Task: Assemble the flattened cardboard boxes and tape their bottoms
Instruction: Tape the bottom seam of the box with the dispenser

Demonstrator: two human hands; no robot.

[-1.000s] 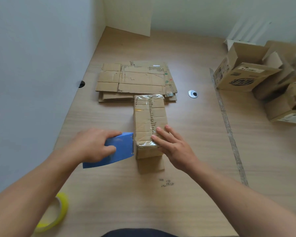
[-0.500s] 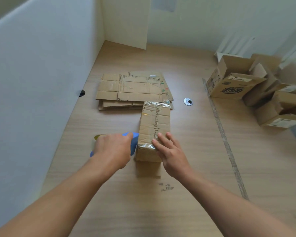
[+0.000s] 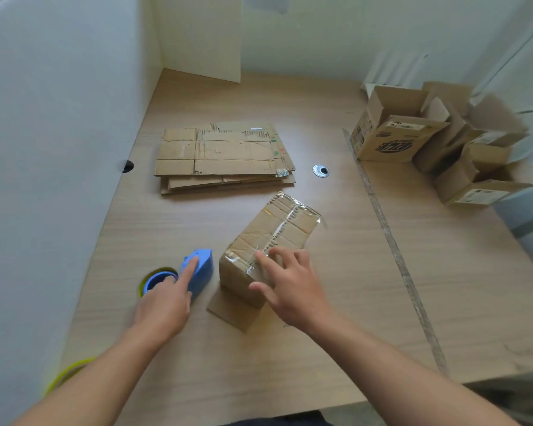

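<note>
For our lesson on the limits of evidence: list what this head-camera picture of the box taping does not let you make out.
- Taped box: near end of its tape hidden under the right hand.
- Blue tape dispenser: its roll mostly hidden behind the left hand.
- Yellow-green ring: blurred, partly behind the left forearm.
- Assembled boxes: label print too small; the right ones are blurred.
- Flattened cardboard stack: count unclear, only edges show.

Your left hand (image 3: 163, 305) and right hand (image 3: 293, 290) are bare, without gloves, rings or a watch. Both forearms are uncovered too. A dark strip of clothing (image 3: 277, 421) shows below them.
</note>
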